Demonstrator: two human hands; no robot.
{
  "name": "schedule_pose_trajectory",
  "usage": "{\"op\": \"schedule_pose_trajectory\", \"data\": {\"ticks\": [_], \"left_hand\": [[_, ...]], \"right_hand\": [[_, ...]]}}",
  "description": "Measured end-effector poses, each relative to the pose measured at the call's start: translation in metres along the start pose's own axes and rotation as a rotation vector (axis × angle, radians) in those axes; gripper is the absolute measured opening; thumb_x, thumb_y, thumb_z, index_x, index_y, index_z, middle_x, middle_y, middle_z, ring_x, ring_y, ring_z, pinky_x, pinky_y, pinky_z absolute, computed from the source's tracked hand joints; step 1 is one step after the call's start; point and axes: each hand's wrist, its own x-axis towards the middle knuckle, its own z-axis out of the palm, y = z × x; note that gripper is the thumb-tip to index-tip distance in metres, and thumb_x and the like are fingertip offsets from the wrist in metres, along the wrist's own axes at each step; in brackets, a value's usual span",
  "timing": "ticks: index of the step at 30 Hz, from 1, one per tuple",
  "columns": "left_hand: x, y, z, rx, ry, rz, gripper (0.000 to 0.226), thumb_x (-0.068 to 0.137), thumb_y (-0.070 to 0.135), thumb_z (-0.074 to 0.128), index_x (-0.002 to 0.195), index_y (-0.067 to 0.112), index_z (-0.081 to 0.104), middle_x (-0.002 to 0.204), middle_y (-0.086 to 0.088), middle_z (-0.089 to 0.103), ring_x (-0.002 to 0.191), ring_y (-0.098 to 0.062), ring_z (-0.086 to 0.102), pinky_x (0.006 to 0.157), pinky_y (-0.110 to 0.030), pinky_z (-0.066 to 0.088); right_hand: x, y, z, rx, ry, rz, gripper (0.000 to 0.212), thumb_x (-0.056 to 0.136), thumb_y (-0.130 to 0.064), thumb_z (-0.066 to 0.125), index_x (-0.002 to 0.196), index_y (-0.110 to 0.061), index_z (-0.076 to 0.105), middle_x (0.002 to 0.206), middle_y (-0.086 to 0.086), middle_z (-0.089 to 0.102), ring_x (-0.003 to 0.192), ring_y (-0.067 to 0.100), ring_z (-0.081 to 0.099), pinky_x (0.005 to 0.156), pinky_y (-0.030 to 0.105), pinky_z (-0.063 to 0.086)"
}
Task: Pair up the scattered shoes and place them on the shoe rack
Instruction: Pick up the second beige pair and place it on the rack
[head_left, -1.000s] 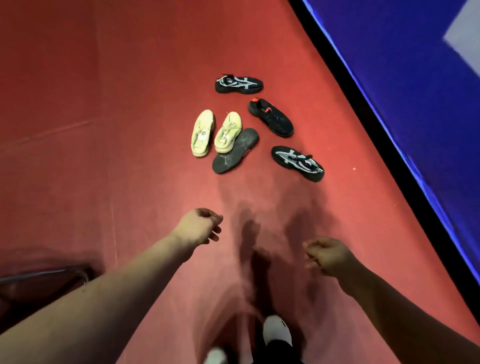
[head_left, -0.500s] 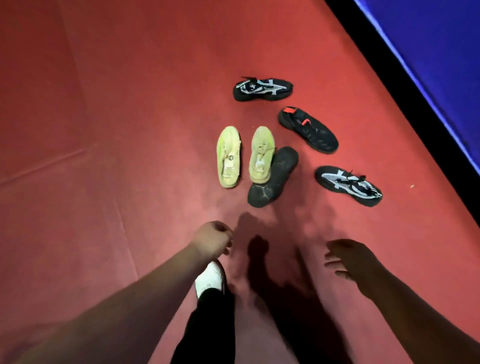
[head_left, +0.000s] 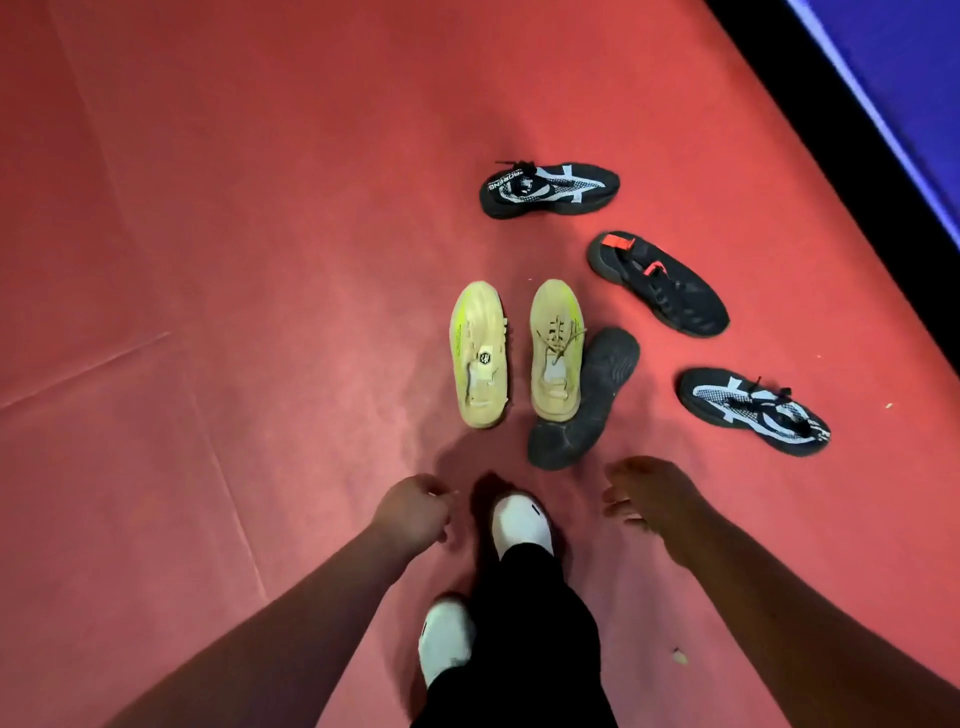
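Six shoes lie scattered on the red carpeted floor (head_left: 208, 260). Two pale yellow-green sneakers, one (head_left: 479, 353) beside the other (head_left: 555, 348), lie side by side, long axes running away from the person, toes pointing far. Touching the right one, a dark grey shoe flipped sole-up (head_left: 584, 397) slants toe up and to the right. One black sneaker with orange tabs (head_left: 658, 283) runs diagonally, toe lower right. One black-and-white patterned sneaker (head_left: 549, 188) lies crosswise at the far side, toe right; its match (head_left: 753, 410) lies at the right, toe upper left. Neither hand holds anything: the left hand (head_left: 410, 514) is loosely curled, the right hand (head_left: 652, 493) has its fingers spread. Compared with half a second ago, the shoes appear larger and nearer, and both white-socked feet (head_left: 519, 522) now show between the arms.
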Motion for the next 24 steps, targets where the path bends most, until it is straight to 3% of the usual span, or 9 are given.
{"op": "schedule_pose_trajectory", "data": {"ticks": [2, 5, 9, 12, 15, 17, 20, 22, 24], "left_hand": [[0.04, 0.002, 0.003, -0.008, 0.007, -0.016, 0.014, 0.09, 0.019, 0.053, 0.097, 0.009, 0.06, 0.081, -0.011, 0.065, 0.064, -0.026, 0.06, 0.051, -0.024, 0.04], [0.099, -0.002, 0.011, 0.0, 0.019, -0.067, 0.011, 0.09, 0.02, 0.055, 0.096, 0.011, 0.058, 0.081, -0.011, 0.063, 0.067, -0.027, 0.06, 0.054, -0.025, 0.041], [0.184, 0.008, 0.021, 0.14, -0.004, -0.126, 0.028, 0.089, 0.028, 0.059, 0.104, 0.005, 0.061, 0.091, -0.017, 0.065, 0.088, -0.034, 0.065, 0.062, -0.03, 0.044], [0.228, 0.03, 0.027, -0.036, 0.002, -0.099, 0.023, 0.084, 0.018, 0.065, 0.103, 0.006, 0.06, 0.076, -0.004, 0.056, 0.062, -0.019, 0.058, 0.045, -0.021, 0.037], [0.265, 0.033, 0.033, -0.308, 0.045, -0.112, 0.026, 0.082, -0.008, 0.06, 0.108, -0.01, 0.057, 0.064, -0.007, 0.059, 0.044, -0.015, 0.056, 0.043, -0.019, 0.044], [0.268, 0.031, 0.035, -0.352, 0.088, -0.133, 0.02, 0.082, -0.009, 0.058, 0.101, -0.01, 0.059, 0.055, -0.007, 0.06, 0.047, -0.021, 0.055, 0.045, -0.021, 0.045], [0.241, 0.041, 0.035, -0.447, 0.084, -0.143, 0.009, 0.087, -0.005, 0.054, 0.094, -0.003, 0.059, 0.06, -0.009, 0.057, 0.042, -0.013, 0.055, 0.039, -0.015, 0.045], [0.212, 0.057, 0.033, -0.493, 0.068, -0.171, 0.009, 0.089, -0.003, 0.051, 0.093, -0.001, 0.059, 0.067, -0.011, 0.056, 0.045, -0.014, 0.056, 0.043, -0.018, 0.048], [0.177, 0.073, 0.024, -0.491, 0.054, -0.214, 0.012, 0.09, 0.003, 0.049, 0.083, 0.005, 0.059, 0.07, -0.01, 0.057, 0.056, -0.02, 0.059, 0.052, -0.024, 0.049]], "right_hand": [[0.036, -0.004, 0.015, -0.007, -0.001, -0.001, 0.018, 0.091, -0.019, 0.057, 0.074, -0.011, 0.058, 0.075, 0.014, 0.061, 0.068, 0.027, 0.058, 0.055, 0.023, 0.039], [0.093, -0.002, 0.037, 0.006, -0.013, 0.021, 0.022, 0.091, -0.026, 0.06, 0.073, -0.013, 0.058, 0.069, 0.01, 0.06, 0.061, 0.024, 0.057, 0.057, 0.026, 0.039], [0.167, -0.003, 0.058, 0.138, -0.025, 0.082, 0.026, 0.089, -0.034, 0.062, 0.075, -0.012, 0.057, 0.072, 0.009, 0.059, 0.058, 0.021, 0.056, 0.05, 0.023, 0.039], [0.204, -0.005, 0.068, 0.285, 0.015, 0.12, 0.032, 0.079, -0.041, 0.071, 0.082, -0.012, 0.059, 0.083, 0.013, 0.069, 0.071, 0.028, 0.066, 0.055, 0.028, 0.047], [0.223, -0.005, 0.069, 0.416, 0.082, 0.112, 0.024, 0.076, -0.024, 0.078, 0.089, -0.01, 0.063, 0.088, 0.019, 0.07, 0.063, 0.028, 0.064, 0.053, 0.029, 0.051], [0.219, -0.008, 0.062, 0.462, 0.039, 0.137, 0.023, 0.078, -0.022, 0.075, 0.09, -0.006, 0.064, 0.081, 0.019, 0.069, 0.06, 0.026, 0.062, 0.05, 0.026, 0.049], [0.19, -0.02, 0.047, 0.569, -0.05, 0.122, 0.025, 0.079, -0.022, 0.073, 0.093, -0.002, 0.066, 0.081, 0.018, 0.069, 0.06, 0.024, 0.061, 0.054, 0.028, 0.047], [0.158, -0.031, 0.034, 0.652, -0.097, 0.106, 0.034, 0.078, -0.02, 0.073, 0.102, 0.002, 0.066, 0.086, 0.017, 0.07, 0.062, 0.022, 0.063, 0.055, 0.028, 0.048], [0.119, -0.043, 0.025, 0.689, -0.129, 0.117, 0.028, 0.083, -0.016, 0.069, 0.105, 0.002, 0.064, 0.086, 0.015, 0.069, 0.056, 0.015, 0.065, 0.048, 0.023, 0.048]]}}
